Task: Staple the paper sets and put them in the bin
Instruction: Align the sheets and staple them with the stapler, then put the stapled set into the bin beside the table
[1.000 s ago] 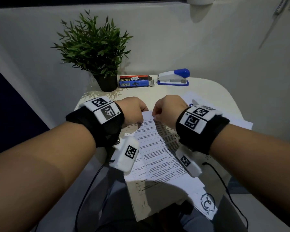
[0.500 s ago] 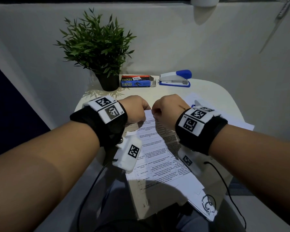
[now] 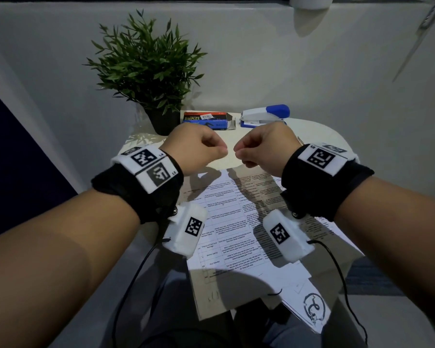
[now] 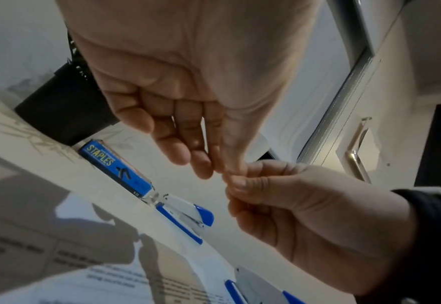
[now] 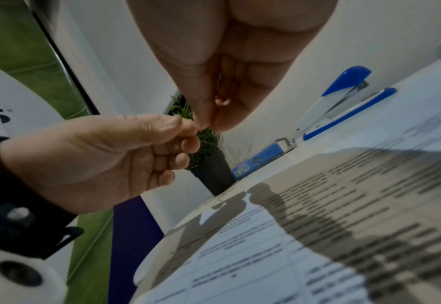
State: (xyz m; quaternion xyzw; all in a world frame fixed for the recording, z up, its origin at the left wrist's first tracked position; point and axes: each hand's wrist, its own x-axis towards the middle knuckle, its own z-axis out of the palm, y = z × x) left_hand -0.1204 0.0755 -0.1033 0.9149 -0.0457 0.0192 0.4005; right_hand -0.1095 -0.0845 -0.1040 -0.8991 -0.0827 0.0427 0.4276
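Observation:
A stack of printed paper sets [image 3: 236, 222] lies on the small round table [image 3: 319, 136] and overhangs its near edge. My left hand [image 3: 220, 151] and right hand [image 3: 236, 153] hover above the papers' far edge, fingers curled, thumb and forefinger tips pinched together. The two pinches almost touch, as the left wrist view shows for the left hand [image 4: 214, 168] and right hand [image 4: 237, 183]. Nothing shows between the fingertips. A blue and white stapler [image 3: 264, 116] sits untouched at the table's far edge. No bin is in view.
A blue box of staples [image 3: 206, 120] lies left of the stapler, beside a potted green plant [image 3: 148, 71]. Another blue and white object [image 4: 253, 292] lies on the papers under my right wrist. A white wall stands close behind the table.
Both hands have lifted off the top edge of the papers and moved up and away from me. They stay pinched and close together. The papers have not moved.

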